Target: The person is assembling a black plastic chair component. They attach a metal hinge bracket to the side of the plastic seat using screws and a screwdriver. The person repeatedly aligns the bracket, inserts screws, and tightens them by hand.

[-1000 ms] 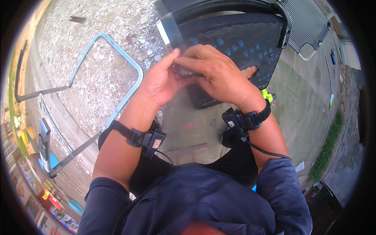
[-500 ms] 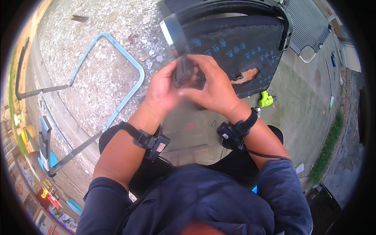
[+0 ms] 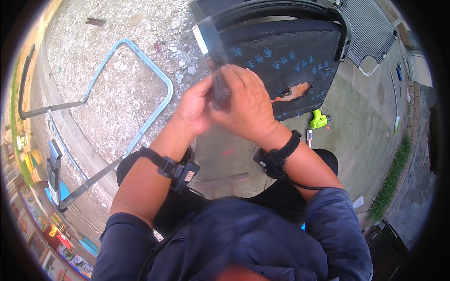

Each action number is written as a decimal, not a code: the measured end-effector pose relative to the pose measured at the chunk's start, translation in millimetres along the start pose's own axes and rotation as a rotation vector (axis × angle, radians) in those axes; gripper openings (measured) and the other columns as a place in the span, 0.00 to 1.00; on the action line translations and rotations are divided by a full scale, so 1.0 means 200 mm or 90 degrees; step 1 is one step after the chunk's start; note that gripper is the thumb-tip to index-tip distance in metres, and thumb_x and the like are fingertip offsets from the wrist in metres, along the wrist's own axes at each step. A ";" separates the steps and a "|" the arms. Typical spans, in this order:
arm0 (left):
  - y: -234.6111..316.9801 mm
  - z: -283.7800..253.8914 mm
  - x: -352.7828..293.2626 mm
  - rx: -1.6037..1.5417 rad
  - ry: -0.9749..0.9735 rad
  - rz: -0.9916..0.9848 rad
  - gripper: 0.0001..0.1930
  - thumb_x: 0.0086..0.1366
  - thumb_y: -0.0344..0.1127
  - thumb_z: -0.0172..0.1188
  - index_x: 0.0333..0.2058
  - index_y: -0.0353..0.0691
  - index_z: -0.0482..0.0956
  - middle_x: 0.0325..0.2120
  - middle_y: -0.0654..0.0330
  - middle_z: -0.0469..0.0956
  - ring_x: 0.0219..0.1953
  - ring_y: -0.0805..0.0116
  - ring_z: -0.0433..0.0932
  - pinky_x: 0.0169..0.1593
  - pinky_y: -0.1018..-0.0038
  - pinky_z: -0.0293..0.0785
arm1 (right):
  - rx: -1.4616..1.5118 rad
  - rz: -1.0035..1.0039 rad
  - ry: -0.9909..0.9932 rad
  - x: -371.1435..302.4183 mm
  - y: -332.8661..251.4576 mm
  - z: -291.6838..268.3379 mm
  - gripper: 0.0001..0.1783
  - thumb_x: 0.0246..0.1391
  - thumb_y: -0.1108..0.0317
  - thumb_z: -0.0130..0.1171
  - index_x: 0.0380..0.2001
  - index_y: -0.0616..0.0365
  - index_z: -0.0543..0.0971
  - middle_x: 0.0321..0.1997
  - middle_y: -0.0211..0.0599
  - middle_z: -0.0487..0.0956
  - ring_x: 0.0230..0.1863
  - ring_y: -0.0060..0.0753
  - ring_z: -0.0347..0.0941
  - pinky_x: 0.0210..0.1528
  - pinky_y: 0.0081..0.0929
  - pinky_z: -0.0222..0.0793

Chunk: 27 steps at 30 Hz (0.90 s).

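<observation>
At twelve o'clock, a blurred dark piece (image 3: pixel 221 90) is being gripped by the right hand (image 3: pixel 248 103). It is also being touched by the left hand (image 3: pixel 193 107), but whether those fingers are being closed cannot be told. At one o'clock, a torn black panel (image 3: pixel 286 49) is being seen; toward three, a green drill (image 3: pixel 318 120).

Blue printed marks (image 3: pixel 267 52) repeat across the black panel (image 3: pixel 300 40), too small to read. The box (image 3: pixel 176 169) on the left wrist bears a pale label (image 3: pixel 189 176), its print likewise unreadable.
</observation>
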<state>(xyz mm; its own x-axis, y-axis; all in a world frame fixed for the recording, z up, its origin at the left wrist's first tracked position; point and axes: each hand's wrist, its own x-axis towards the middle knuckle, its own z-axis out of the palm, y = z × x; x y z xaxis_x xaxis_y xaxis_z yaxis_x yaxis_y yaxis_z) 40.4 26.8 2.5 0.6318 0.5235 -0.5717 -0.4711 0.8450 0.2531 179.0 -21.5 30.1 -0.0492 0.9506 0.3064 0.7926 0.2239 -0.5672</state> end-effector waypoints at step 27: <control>-0.03 0.01 -0.04 0.082 -0.074 0.067 0.25 0.68 0.44 0.62 0.57 0.35 0.71 0.56 0.54 0.71 0.60 0.57 0.70 0.61 0.55 0.69 | 0.110 -0.034 -0.101 -0.04 0.09 -0.09 0.33 0.46 0.76 0.65 0.59 0.57 0.72 0.60 0.46 0.75 0.60 0.52 0.72 0.59 0.39 0.71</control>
<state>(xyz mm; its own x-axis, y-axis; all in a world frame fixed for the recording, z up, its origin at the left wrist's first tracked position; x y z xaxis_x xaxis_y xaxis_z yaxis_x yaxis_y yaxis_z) 39.1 17.3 7.6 0.6538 0.6128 -0.4440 -0.4607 0.7878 0.4089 204.3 -29.8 31.5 -0.1936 0.9552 0.2240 0.6714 0.2955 -0.6797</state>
